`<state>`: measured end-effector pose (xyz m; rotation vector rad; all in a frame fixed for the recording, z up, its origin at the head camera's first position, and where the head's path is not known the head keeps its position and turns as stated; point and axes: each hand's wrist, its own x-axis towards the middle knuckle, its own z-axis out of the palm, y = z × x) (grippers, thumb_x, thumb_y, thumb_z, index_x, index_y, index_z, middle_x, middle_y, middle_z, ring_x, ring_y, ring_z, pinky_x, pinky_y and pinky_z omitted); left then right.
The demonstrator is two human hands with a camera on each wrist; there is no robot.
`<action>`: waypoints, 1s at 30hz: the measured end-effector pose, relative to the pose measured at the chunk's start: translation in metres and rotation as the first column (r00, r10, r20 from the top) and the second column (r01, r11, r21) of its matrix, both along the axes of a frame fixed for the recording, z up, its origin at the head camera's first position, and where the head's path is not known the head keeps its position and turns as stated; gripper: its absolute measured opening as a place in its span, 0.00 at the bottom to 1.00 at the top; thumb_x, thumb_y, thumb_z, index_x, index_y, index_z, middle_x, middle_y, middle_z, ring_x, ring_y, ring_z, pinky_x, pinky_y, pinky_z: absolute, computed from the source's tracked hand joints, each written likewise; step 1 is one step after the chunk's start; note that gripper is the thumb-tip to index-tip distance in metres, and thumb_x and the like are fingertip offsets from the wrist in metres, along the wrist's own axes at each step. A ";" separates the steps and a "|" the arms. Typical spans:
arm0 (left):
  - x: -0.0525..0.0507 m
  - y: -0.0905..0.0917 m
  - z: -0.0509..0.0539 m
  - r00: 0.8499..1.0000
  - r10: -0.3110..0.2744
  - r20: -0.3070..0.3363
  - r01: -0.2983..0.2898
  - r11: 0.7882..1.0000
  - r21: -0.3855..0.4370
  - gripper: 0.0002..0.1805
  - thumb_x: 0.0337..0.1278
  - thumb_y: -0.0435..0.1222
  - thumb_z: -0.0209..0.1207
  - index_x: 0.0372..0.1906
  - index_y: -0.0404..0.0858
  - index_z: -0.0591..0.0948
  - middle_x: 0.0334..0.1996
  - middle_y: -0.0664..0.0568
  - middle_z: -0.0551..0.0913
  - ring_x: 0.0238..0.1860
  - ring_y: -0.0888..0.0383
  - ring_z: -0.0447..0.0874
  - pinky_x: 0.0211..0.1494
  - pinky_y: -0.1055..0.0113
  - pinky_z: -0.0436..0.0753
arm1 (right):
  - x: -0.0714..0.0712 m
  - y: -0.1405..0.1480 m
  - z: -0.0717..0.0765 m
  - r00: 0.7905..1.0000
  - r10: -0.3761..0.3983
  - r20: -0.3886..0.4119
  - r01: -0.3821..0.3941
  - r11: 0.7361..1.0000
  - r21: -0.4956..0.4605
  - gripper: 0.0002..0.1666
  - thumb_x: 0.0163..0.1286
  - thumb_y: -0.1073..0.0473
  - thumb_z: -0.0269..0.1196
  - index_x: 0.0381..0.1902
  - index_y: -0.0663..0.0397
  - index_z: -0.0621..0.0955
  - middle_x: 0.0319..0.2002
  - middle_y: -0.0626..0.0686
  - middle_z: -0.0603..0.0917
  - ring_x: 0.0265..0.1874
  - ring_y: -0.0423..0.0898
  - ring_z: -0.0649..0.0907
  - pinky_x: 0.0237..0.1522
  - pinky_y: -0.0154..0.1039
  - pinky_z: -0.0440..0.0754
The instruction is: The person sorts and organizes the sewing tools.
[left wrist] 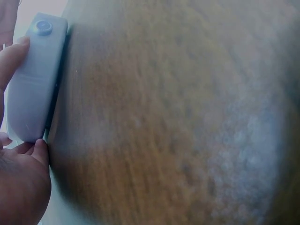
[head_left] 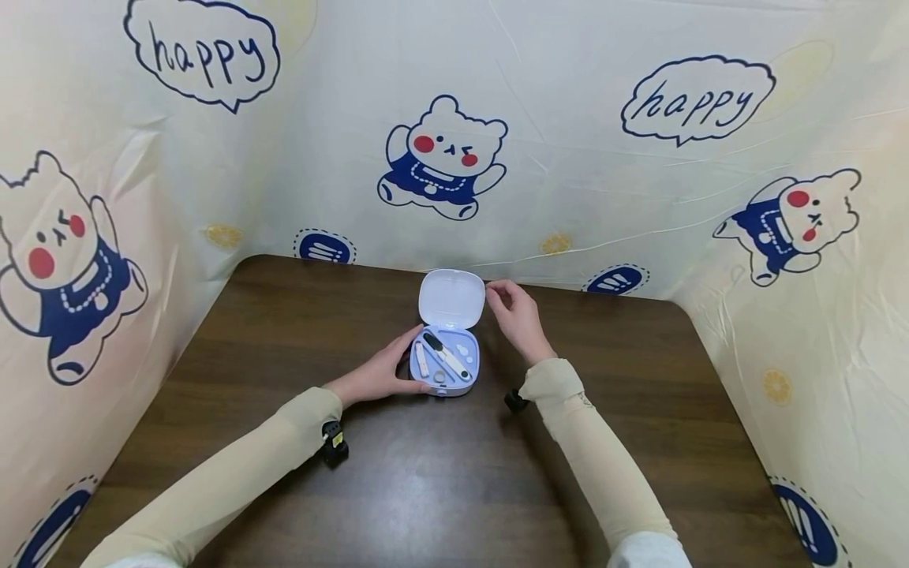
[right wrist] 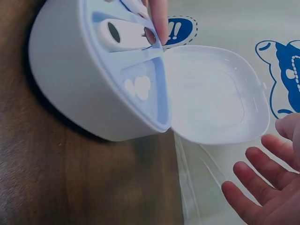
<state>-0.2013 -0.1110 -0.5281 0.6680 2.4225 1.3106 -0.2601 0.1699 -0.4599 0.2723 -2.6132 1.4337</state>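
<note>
A small light-blue and white case [head_left: 458,390] sits on the table with its hinged lid [head_left: 451,298] raised at the back. Slots inside hold a white pen-like tool [head_left: 452,363] with a dark end, a slim pale pink stick [head_left: 422,360] and small white pieces [right wrist: 140,86]. My left hand [head_left: 379,374] grips the case from the left, thumb on the front wall near a round button [left wrist: 43,27], fingers round the side. Just right of the lid is my right hand [head_left: 517,317], its fingers loosely bent and apart from the lid's edge in the right wrist view.
The dark brown wooden table [head_left: 398,489] has its back edge close behind the raised lid. A pale printed curtain [head_left: 554,158] encloses the table at the back and both sides. A dark wrist camera [head_left: 334,443] is strapped at the left wrist.
</note>
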 end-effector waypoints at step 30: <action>-0.002 -0.001 -0.005 0.999 0.013 0.032 -0.013 1.000 0.023 0.64 0.53 0.49 0.78 0.86 0.45 0.47 0.84 0.43 0.49 0.81 0.45 0.55 0.79 0.50 0.61 | -0.002 -0.008 0.006 1.000 -0.016 0.005 0.016 0.998 -0.068 0.16 0.77 0.52 0.66 0.52 0.57 0.88 0.47 0.57 0.90 0.45 0.51 0.85 0.49 0.45 0.82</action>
